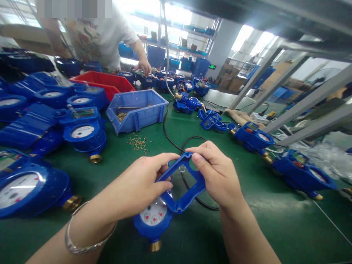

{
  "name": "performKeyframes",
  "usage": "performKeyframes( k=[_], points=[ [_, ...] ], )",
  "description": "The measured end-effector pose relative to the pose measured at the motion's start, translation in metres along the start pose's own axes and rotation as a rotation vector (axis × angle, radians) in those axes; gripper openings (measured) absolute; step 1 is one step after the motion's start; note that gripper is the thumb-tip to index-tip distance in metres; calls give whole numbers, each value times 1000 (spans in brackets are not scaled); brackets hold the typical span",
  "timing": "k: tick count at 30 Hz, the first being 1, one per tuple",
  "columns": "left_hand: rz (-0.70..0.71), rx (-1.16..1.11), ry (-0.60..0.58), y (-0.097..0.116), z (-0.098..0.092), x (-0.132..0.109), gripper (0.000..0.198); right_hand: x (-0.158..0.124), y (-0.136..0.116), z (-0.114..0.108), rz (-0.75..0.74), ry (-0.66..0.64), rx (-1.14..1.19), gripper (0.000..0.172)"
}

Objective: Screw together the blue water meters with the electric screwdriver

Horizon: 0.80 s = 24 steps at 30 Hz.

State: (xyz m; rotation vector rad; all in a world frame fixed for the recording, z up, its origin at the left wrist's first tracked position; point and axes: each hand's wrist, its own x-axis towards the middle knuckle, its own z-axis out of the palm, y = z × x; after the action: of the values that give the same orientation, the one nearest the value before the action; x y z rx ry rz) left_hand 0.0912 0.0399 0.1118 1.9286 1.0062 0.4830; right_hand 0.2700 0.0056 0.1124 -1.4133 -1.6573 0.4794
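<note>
Between my two hands is a blue plastic cover frame (178, 205) with a large rectangular opening and a round hole. My left hand (148, 179) grips its left edge with thumb and fingers. On the opposite side, my right hand (217, 172) pinches the frame near the round hole. Below and partly behind the frame lies a blue water meter (152, 225) with a white dial and a brass end at the bottom. My left hand and the frame hide the upper part of that meter.
Loose small brass screws (139, 143) lie before a blue bin (137, 110) holding more; a red bin (101, 82) stands behind. Several meters (82, 135) crowd the left, others (299, 168) line the right. A black cable (165, 128) crosses the green tabletop (247, 220). A co-worker's hand (144, 66) reaches among meters.
</note>
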Motion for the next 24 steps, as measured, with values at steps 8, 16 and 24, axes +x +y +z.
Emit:
performKeyframes(
  k=[8, 16, 24],
  points=[
    [-78, 128, 125, 2, 13, 6, 15, -5, -5, 8, -49, 58, -57, 19],
    [114, 406, 419, 1, 10, 2, 41, -4, -5, 11, -39, 46, -69, 20],
    [218, 144, 689, -4, -3, -7, 54, -1, 0, 5, 42, 53, -14, 20]
  ],
)
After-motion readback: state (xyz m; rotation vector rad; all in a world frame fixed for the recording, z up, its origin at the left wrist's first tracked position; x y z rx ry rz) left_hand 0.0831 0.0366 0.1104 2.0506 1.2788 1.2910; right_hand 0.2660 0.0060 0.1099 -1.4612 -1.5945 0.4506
